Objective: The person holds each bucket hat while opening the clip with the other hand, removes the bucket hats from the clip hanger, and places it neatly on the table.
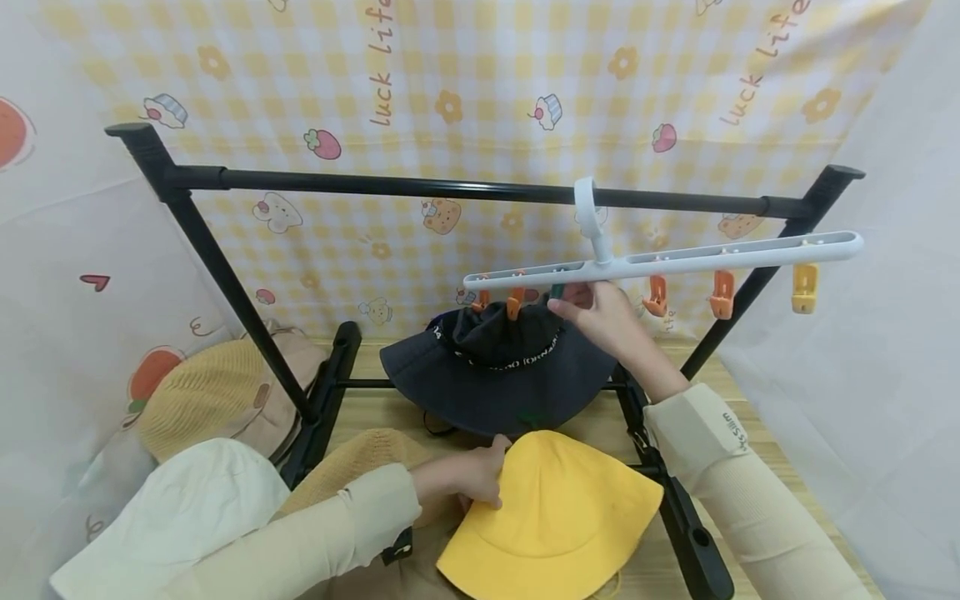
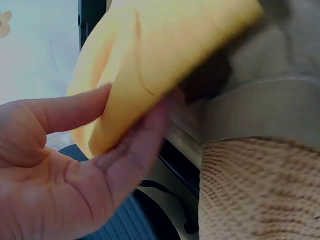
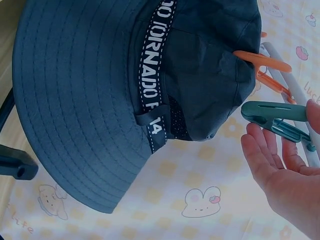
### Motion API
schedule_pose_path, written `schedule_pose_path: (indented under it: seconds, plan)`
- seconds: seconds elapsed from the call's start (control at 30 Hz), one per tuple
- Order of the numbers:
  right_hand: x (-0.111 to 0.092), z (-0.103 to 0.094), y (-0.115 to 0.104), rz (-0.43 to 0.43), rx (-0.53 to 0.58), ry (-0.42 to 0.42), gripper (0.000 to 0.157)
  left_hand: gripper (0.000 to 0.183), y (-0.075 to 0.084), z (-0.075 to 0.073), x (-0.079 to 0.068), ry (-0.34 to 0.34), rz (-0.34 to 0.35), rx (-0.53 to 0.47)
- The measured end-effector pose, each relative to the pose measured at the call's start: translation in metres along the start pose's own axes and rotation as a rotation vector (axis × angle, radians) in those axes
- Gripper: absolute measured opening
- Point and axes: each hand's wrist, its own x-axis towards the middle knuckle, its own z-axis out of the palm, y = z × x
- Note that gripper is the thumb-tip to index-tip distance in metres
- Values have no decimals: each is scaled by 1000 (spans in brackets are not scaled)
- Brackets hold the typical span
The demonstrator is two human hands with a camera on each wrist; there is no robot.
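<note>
My left hand (image 1: 476,473) grips the yellow bucket hat (image 1: 564,508) at its left side, thumb on one face and fingers on the other in the left wrist view. My right hand (image 1: 603,317) pinches a green clip (image 3: 274,114) under the pale blue hanger (image 1: 660,265). The green clip's tip stands apart from the dark hat's crown in the right wrist view. That dark wide-brimmed hat (image 1: 495,379), lettered around its band, hangs from the hanger's left part by orange clips (image 1: 514,303). The hanger's hook sits over the rack's black bar (image 1: 390,185).
Unused orange clips (image 1: 722,294) and a yellow clip (image 1: 805,288) hang at the hanger's right. A white hat (image 1: 180,508), a straw hat (image 1: 206,383) and another woven hat (image 1: 360,467) lie at the left. The rack's black feet (image 1: 682,525) flank the wooden surface.
</note>
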Motion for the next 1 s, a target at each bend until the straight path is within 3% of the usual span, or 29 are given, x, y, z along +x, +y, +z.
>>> schedule_pose_path:
  seconds: [0.27,0.4,0.57,0.67,0.8,0.9,1.0]
  plan:
    - [0,0,-1,-4,12,2,28,60,-3,-7,-6,-82,126,79]
    - [0,0,-2,-8,17,3,27,58,-5,-8,-6,-75,100,135]
    - [0,1,-2,0,17,7,26,57,-9,-3,-4,-10,29,195]
    - [-1,3,-3,2,20,12,27,56,-10,-3,-3,39,34,238]
    - [-2,6,-3,-17,45,26,29,50,-11,-9,-3,125,130,221]
    - [-2,10,-2,-27,67,41,30,36,-8,-22,-2,261,248,194]
    - [-2,13,-2,-24,95,44,31,20,-3,-41,-2,459,365,137]
